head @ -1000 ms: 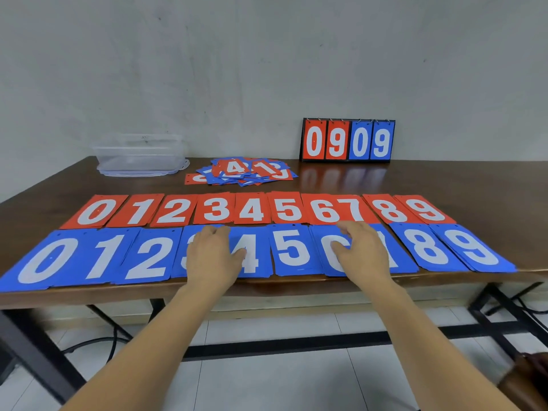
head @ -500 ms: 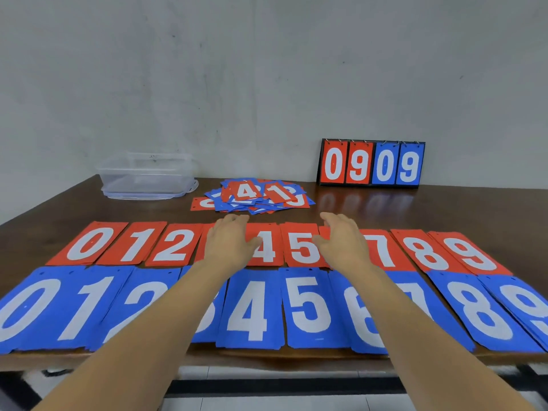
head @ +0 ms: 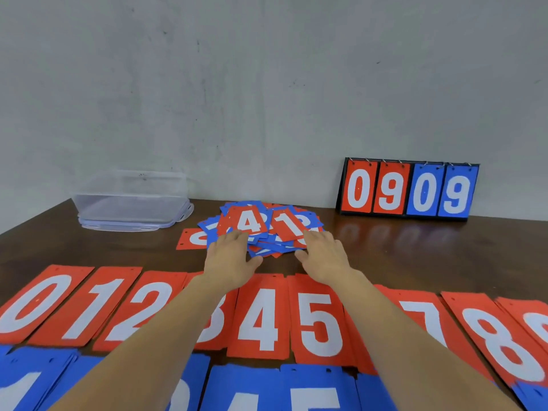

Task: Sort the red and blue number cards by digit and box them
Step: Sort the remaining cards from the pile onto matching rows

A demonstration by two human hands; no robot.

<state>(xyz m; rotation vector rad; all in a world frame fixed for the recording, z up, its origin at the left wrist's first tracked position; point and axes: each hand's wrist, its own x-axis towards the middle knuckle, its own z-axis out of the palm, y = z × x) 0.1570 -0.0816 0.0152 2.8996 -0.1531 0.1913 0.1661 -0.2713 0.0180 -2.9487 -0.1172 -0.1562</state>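
Note:
A loose heap of red and blue number cards [head: 261, 229] lies at the middle back of the table, a red 4 and a red 1 on top. My left hand [head: 231, 256] reaches its near left side, fingers straight and touching the cards. My right hand [head: 323, 253] lies flat at the heap's near right edge. A row of red cards [head: 261, 315] numbered 0 to 9 runs across the table in front of me, my forearms crossing it. Below it a row of blue cards [head: 314, 390] is partly cut off by the frame. A clear plastic box [head: 130, 200] stands at the back left.
A flip scoreboard [head: 407, 189] reading 0909, two red and two blue digits, stands against the wall at the back right. The brown wooden table [head: 430, 253] shows bare between heap and scoreboard. A grey wall closes the back.
Both hands have moved forward from the near blue row, over the red row, to the loose heap at the back. The view has leaned in closer.

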